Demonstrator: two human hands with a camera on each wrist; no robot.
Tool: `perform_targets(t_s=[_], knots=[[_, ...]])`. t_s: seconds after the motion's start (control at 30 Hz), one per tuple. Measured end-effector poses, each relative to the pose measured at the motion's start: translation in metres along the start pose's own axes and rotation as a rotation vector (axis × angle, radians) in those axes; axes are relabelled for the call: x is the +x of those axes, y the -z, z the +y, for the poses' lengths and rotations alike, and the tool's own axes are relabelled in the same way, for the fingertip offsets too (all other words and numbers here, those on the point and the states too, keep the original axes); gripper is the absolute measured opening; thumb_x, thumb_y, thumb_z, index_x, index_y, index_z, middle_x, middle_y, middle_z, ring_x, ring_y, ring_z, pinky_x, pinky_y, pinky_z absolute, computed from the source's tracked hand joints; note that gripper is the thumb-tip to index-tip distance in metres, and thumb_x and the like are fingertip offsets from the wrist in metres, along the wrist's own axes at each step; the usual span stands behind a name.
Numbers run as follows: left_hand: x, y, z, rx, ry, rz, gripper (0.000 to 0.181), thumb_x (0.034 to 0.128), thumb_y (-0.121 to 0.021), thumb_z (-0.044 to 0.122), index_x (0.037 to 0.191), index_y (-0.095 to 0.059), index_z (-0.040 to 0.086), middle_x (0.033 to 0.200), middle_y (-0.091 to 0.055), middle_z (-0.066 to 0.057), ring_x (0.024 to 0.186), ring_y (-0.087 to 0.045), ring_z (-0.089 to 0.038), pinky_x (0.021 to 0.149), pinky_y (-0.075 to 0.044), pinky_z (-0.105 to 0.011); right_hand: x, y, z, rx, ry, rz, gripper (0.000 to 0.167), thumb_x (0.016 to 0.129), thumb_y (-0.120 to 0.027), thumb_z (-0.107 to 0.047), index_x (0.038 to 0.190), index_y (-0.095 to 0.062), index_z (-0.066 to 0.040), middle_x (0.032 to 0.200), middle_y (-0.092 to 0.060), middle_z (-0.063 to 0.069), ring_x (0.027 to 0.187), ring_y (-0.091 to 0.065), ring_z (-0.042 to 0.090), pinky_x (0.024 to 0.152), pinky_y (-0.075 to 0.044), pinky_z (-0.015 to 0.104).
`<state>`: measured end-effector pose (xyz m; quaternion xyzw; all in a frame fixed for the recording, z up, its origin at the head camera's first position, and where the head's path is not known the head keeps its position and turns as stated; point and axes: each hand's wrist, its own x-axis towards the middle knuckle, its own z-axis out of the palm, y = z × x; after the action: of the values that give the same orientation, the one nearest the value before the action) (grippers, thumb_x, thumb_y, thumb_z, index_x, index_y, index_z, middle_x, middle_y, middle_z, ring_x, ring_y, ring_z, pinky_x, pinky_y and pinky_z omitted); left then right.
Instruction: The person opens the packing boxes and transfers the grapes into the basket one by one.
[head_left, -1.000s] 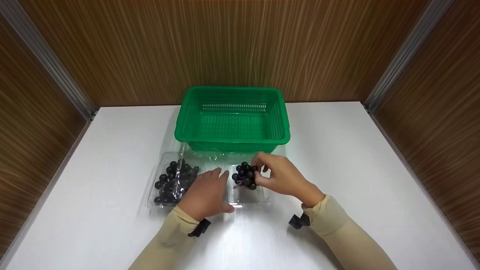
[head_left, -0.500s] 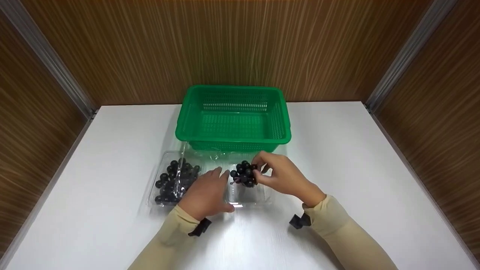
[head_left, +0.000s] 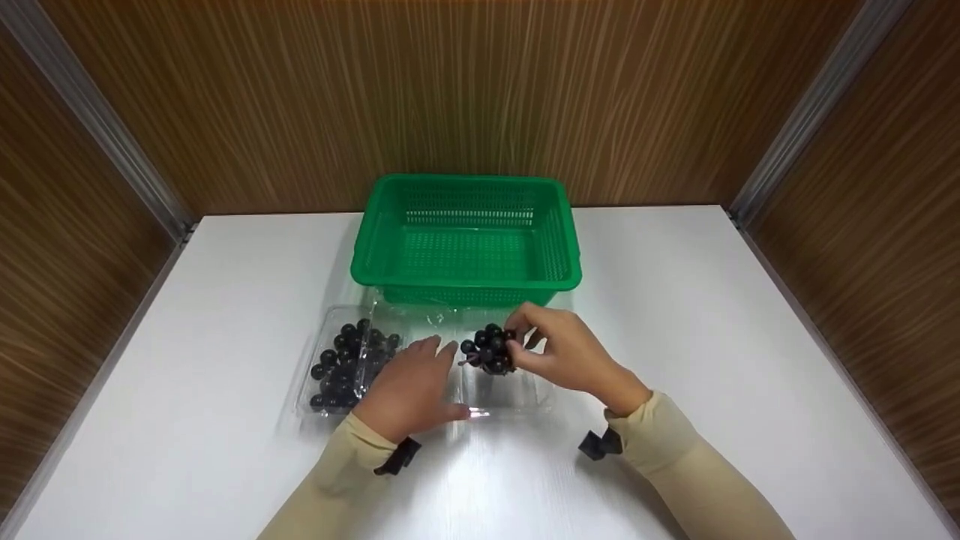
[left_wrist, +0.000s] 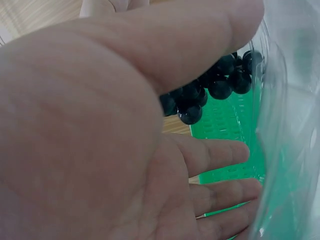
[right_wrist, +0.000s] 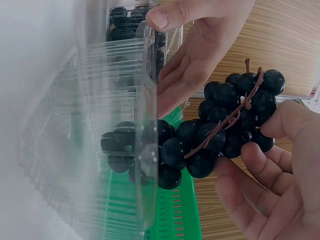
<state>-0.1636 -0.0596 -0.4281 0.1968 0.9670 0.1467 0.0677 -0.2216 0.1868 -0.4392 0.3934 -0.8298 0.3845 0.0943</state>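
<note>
- Head view: one dark bunch, pinched between thumb and fingers of the right hand, held over the right half of an open clear box.
- Head view: left hand, laid over the middle of the box, fingers extended, thumb spread, nothing gripped.
- Head view: more grapes, contained in the box's left half; green basket, placed just behind the box on a white table, backed by a wood-grain wall.
- Left wrist view: palm, thumb and straight fingers shown beside clear plastic; dark grapes partly hidden by the thumb, basket seen beyond.
- Right wrist view: bunch gripped at one end, brown stem exposed, other end seen through the box's plastic; left thumb shown at the box's edge.
</note>
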Motion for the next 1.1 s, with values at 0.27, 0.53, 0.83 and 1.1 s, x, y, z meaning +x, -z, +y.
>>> perform_targets(t_s=[0.27, 0.53, 0.83, 1.1], knots=[[-0.006, 0.007, 0.0, -0.028, -0.015, 0.05, 0.085, 0.0826, -0.085, 0.043, 0.145, -0.053, -0.005, 0.147, -0.051, -0.03, 0.138, -0.046, -0.048, 0.116, -0.038, -0.057, 0.0, 0.001, -0.001, 0.002, 0.012, 0.018, 0.011, 0.091, -0.069, -0.004, 0.099, -0.065, -0.01, 0.089, -0.071, -0.002, 0.077, -0.069, 0.011, 0.068, -0.06, 0.029], [-0.008, 0.013, 0.0, 0.003, -0.028, 0.126, 0.078, 0.0866, -0.082, 0.043, 0.144, -0.054, -0.003, 0.14, -0.057, -0.027, 0.131, -0.053, -0.046, 0.111, -0.044, -0.057, 0.0, 0.003, -0.002, 0.024, 0.003, 0.024, 0.01, 0.091, -0.069, -0.006, 0.099, -0.065, -0.011, 0.087, -0.071, -0.003, 0.076, -0.067, 0.009, 0.068, -0.06, 0.029], [-0.007, 0.02, 0.0, -0.027, -0.013, 0.154, 0.079, 0.0894, -0.079, 0.044, 0.148, -0.051, -0.001, 0.143, -0.056, -0.024, 0.133, -0.052, -0.045, 0.11, -0.044, -0.058, 0.002, 0.005, -0.004, 0.049, -0.003, 0.04, 0.011, 0.091, -0.069, -0.003, 0.099, -0.065, -0.01, 0.089, -0.072, -0.003, 0.076, -0.068, 0.011, 0.069, -0.061, 0.032], [-0.005, 0.021, 0.0, -0.077, -0.007, 0.155, 0.082, 0.0907, -0.077, 0.045, 0.153, -0.046, 0.003, 0.147, -0.054, -0.021, 0.136, -0.051, -0.043, 0.11, -0.044, -0.058, 0.001, 0.003, -0.004, 0.092, 0.0, 0.065, 0.009, 0.092, -0.069, -0.003, 0.099, -0.064, -0.008, 0.087, -0.071, 0.0, 0.076, -0.068, 0.012, 0.068, -0.061, 0.033]])
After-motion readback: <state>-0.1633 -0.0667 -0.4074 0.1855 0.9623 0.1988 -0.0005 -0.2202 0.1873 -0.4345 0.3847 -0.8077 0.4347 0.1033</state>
